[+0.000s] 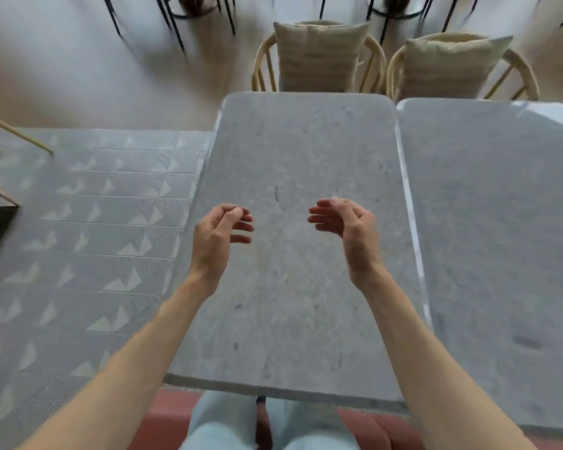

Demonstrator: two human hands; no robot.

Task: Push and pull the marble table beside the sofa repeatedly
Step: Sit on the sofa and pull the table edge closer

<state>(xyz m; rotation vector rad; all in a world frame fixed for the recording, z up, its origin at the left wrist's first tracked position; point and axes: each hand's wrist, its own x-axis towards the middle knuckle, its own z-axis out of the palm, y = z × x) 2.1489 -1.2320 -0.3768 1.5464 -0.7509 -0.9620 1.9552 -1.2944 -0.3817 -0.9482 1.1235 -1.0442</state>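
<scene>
A grey speckled marble table (293,151) with rounded corners stands straight ahead of me, its near edge just above my knees. My left hand (218,235) hovers over the table's left part, fingers loosely curled and apart, holding nothing. My right hand (345,222) hovers over the middle-right part, palm turned inward, fingers spread, also holding nothing. Neither hand visibly touches the tabletop. I sit on a reddish sofa (163,423) at the bottom of the view.
A second grey marble table (501,222) stands right against the first on its right side. Two rattan chairs with beige cushions (319,53) (452,66) sit beyond the tables. A grey patterned rug (88,238) covers the floor at left. Thin black chair legs (176,24) stand at the back.
</scene>
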